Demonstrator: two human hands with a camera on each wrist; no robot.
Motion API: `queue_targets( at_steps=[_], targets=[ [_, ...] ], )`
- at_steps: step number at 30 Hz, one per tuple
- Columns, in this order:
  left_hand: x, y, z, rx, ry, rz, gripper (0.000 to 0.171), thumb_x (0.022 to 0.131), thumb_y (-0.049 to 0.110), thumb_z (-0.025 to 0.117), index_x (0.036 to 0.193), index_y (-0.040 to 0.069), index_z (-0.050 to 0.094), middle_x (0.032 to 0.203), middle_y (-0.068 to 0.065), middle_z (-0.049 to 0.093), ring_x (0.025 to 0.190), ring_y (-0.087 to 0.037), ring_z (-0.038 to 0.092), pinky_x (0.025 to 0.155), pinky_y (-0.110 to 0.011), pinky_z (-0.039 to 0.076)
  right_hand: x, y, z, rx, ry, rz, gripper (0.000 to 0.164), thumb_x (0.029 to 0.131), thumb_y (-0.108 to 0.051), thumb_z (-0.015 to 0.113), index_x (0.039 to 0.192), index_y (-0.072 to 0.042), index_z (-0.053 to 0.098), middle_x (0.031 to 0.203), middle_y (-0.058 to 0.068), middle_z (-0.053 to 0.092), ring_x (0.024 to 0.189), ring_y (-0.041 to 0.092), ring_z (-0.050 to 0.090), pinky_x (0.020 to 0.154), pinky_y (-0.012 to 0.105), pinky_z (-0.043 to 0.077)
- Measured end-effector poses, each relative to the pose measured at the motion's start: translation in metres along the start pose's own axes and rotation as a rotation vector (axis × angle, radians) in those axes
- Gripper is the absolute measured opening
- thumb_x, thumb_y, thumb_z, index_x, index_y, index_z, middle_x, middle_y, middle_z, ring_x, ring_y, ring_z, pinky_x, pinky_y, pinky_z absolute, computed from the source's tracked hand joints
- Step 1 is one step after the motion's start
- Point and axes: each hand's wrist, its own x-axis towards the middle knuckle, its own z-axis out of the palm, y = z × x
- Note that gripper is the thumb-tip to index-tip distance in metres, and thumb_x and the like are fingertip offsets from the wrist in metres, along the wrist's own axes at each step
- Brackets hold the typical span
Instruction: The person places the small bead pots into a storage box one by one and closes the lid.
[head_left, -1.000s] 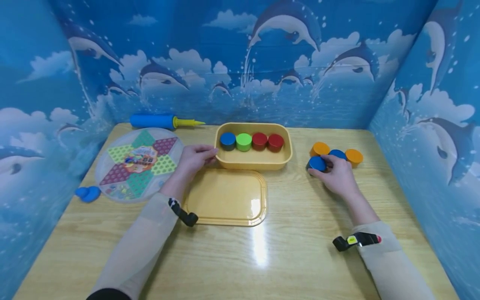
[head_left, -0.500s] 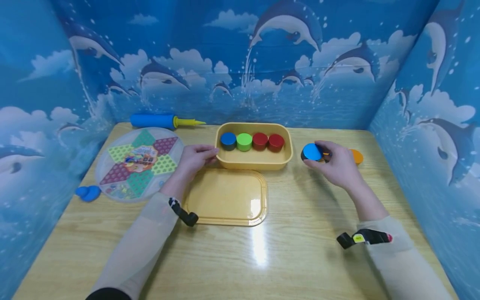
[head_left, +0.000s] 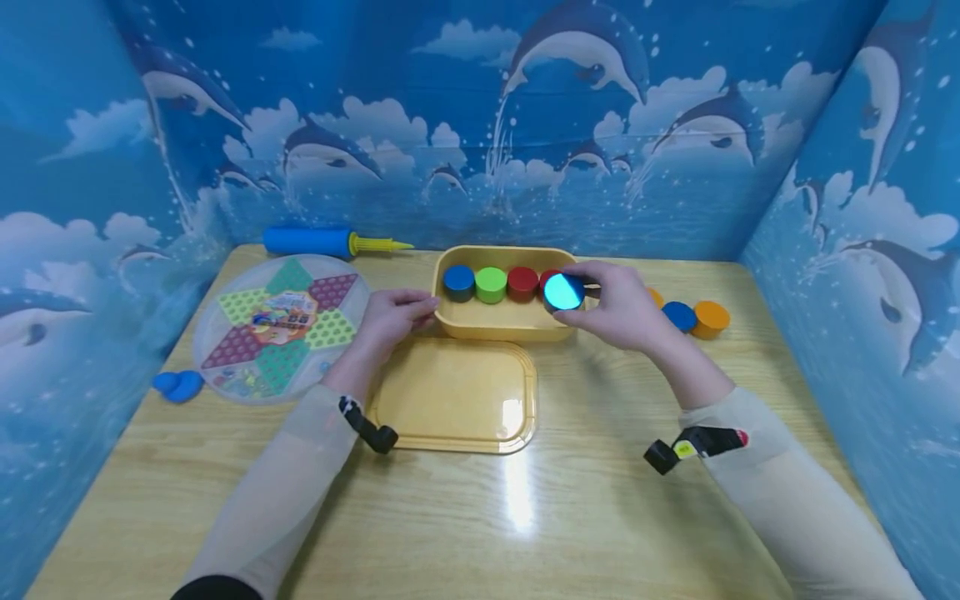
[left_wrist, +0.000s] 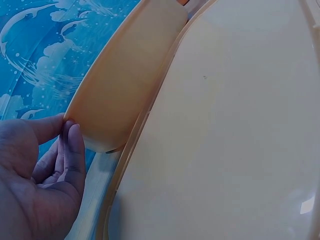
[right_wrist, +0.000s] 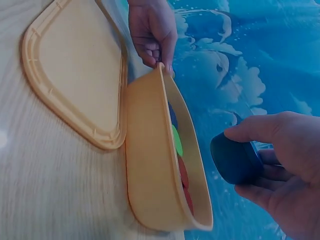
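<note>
My right hand (head_left: 618,307) pinches a blue round disc (head_left: 563,292) between thumb and fingers, over the right end of a yellow plastic box (head_left: 502,332). In the right wrist view the dark blue disc (right_wrist: 235,159) shows its thick side, held beside the box's rim. Inside the box stand a blue disc (head_left: 459,284), a green disc (head_left: 491,285) and two red ones in a row; the held disc partly hides the rightmost red disc (head_left: 548,277). My left hand (head_left: 393,317) pinches the box's left rim, as the left wrist view shows with the thumb and fingers (left_wrist: 75,145) at its corner.
A yellow lid (head_left: 453,396) lies in front of the box. To the right sit orange discs (head_left: 711,319) and a blue disc (head_left: 678,317). At the left are a round game board (head_left: 281,329), a blue pump (head_left: 307,242) and a small blue object (head_left: 177,386).
My right hand has lifted the blue disc from the group at the right and carried it left to over the box. The left hand keeps its place on the rim.
</note>
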Motion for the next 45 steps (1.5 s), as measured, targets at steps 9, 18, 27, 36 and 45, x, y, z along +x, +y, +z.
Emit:
queue_targets(
  at_steps=[9, 18, 27, 36, 45],
  targets=[
    [-0.001, 0.001, -0.001, 0.014, 0.003, 0.000, 0.037, 0.099, 0.020, 0.079, 0.130, 0.001, 0.072, 0.121, -0.015, 0.069, 0.102, -0.023, 0.073, 0.086, -0.029, 0.063, 0.033, -0.016, 0.014, -0.013, -0.092, -0.038, 0.063, 0.089, -0.020, 0.089, 0.143, -0.002, 0.063, 0.137, 0.014, 0.065, 0.120, 0.031, 0.064, 0.098, 0.048, 0.057],
    [-0.002, 0.002, -0.001, 0.026, 0.006, 0.007, 0.036, 0.099, 0.021, 0.079, 0.130, 0.002, 0.072, 0.120, -0.014, 0.070, 0.102, -0.022, 0.073, 0.086, -0.029, 0.063, 0.068, -0.022, 0.041, -0.057, -0.216, -0.078, 0.066, 0.090, -0.026, 0.089, 0.145, -0.003, 0.062, 0.140, 0.012, 0.065, 0.121, 0.027, 0.063, 0.098, 0.043, 0.056],
    [-0.001, 0.002, 0.000, -0.010, -0.002, 0.010, 0.034, 0.098, 0.020, 0.080, 0.126, 0.001, 0.073, 0.119, -0.016, 0.070, 0.100, -0.022, 0.074, 0.084, -0.028, 0.063, 0.095, -0.021, 0.065, -0.081, -0.312, -0.102, 0.064, 0.092, -0.023, 0.087, 0.146, 0.000, 0.061, 0.144, 0.015, 0.063, 0.123, 0.029, 0.061, 0.103, 0.044, 0.053],
    [0.001, -0.001, 0.001, -0.029, -0.009, 0.024, 0.031, 0.099, 0.017, 0.079, 0.123, -0.001, 0.074, 0.117, -0.017, 0.071, 0.097, -0.022, 0.074, 0.084, -0.029, 0.063, 0.110, -0.019, 0.080, -0.112, -0.392, -0.088, 0.065, 0.092, -0.023, 0.087, 0.146, 0.001, 0.060, 0.145, 0.016, 0.062, 0.129, 0.031, 0.059, 0.111, 0.044, 0.050],
    [0.001, -0.002, -0.002, 0.022, 0.006, 0.012, 0.030, 0.099, 0.020, 0.079, 0.122, 0.001, 0.075, 0.115, -0.015, 0.072, 0.096, -0.021, 0.074, 0.084, -0.029, 0.063, 0.117, -0.015, 0.096, -0.104, -0.422, -0.092, 0.061, 0.094, -0.023, 0.085, 0.145, 0.001, 0.062, 0.142, 0.015, 0.065, 0.127, 0.029, 0.062, 0.111, 0.044, 0.051]
  ],
)
